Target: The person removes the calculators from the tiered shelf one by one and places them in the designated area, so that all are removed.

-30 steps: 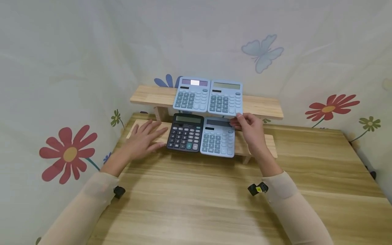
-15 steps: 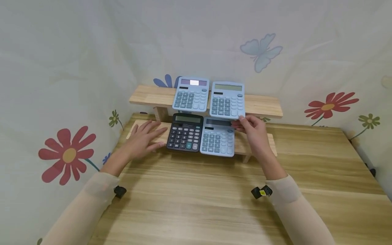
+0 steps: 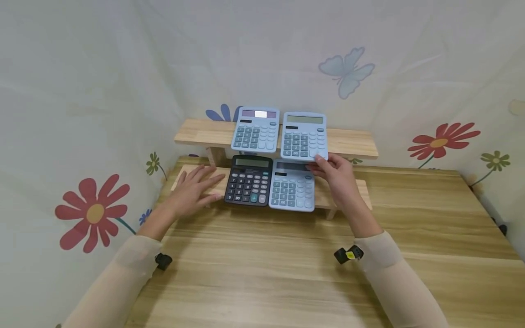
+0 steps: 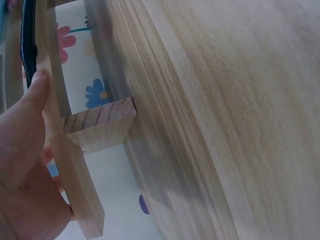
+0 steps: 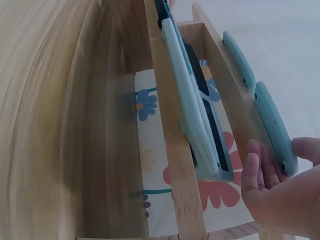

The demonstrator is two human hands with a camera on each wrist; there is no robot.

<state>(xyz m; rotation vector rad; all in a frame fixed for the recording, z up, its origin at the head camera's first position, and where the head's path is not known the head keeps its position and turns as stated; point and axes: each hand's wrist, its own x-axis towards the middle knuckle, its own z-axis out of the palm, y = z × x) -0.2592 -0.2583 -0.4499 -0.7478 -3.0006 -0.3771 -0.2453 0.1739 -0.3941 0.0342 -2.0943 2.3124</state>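
My right hand (image 3: 338,175) pinches the lower right corner of a light blue calculator (image 3: 304,136) on the upper shelf, thumb on top and fingers below. In the right wrist view that calculator (image 5: 272,125) lies tilted at the shelf edge. Left of it, a second blue calculator (image 3: 256,130) rests on the same shelf, a narrow gap between them. On the lower shelf a black calculator (image 3: 248,181) sits beside a third blue calculator (image 3: 291,187). My left hand (image 3: 193,191) lies spread on the lower shelf, thumb tip close to the black calculator's edge.
A two-tier wooden stand, with upper shelf (image 3: 205,132) and lower shelf (image 3: 361,193), stands at the back of the wooden table (image 3: 246,264). Behind it hangs a pale curtain (image 3: 262,54) with flower and butterfly prints. Short wooden legs (image 4: 102,122) hold up the lower shelf.
My right hand has drawn the upper right calculator slightly rightward and toward me, opening a gap from its neighbour. Its thumb then shifted a little left along the edge. The left hand has stayed put.
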